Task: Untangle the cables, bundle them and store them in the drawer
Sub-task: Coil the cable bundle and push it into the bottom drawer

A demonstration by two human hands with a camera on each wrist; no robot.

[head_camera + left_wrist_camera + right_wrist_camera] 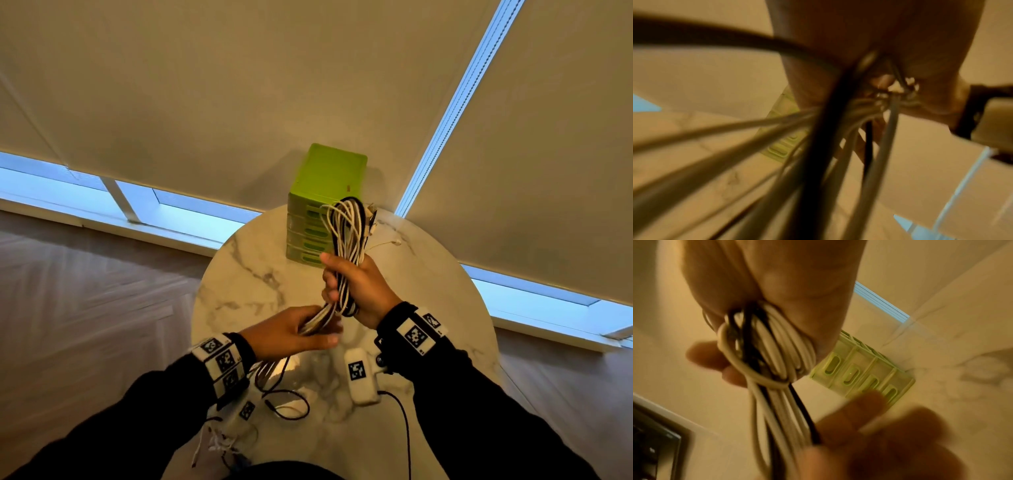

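Observation:
A bundle of white and black cables [346,226] stands up in loops above my right hand [352,287], which grips it in a fist over the round marble table [239,274]. My left hand [308,329] holds the lower strands of the same bundle just below and to the left. Loose cable ends [284,401] trail down to the table under my left wrist. In the right wrist view a white cable [756,374] wraps once around the bundle [777,340] below my fist. The green drawer unit [322,205] stands at the table's far edge, drawers closed; it also shows as the green drawers [865,374].
A small white box with a marker [359,377] lies on the table below my right wrist, a black cord [404,428] running from it. A thin white cable [383,244] lies right of the drawer unit. Window blinds [239,85] hang behind the table.

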